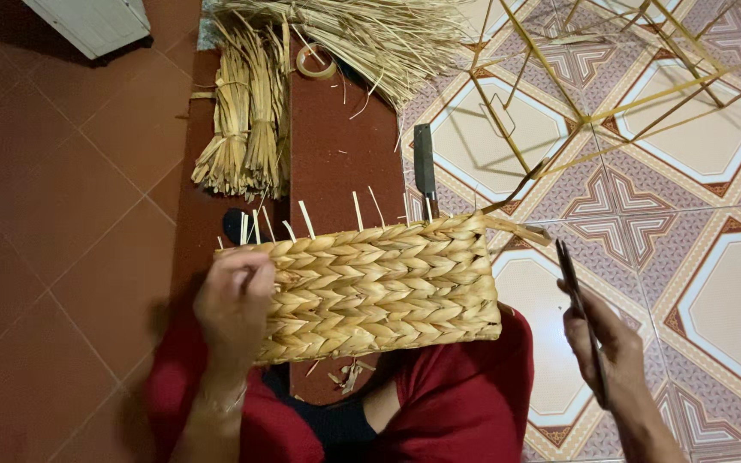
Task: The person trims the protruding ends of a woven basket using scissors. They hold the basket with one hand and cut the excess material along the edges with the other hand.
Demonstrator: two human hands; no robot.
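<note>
While left hand grips woven basket | right hand holds scissors

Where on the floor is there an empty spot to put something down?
Bare red tiles lie left of the straw bundles. Patterned tiles are open right of the right hand, below the yellow wire frame. It is crowded by the woven basket, under the left hand, and around the knife.

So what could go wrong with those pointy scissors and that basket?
The dark metal scissors in the right hand might poke a leg, since they sit close above the lap. The stiff straw ends sticking up from the woven straw basket could scratch the left hand gripping its edge.
</note>
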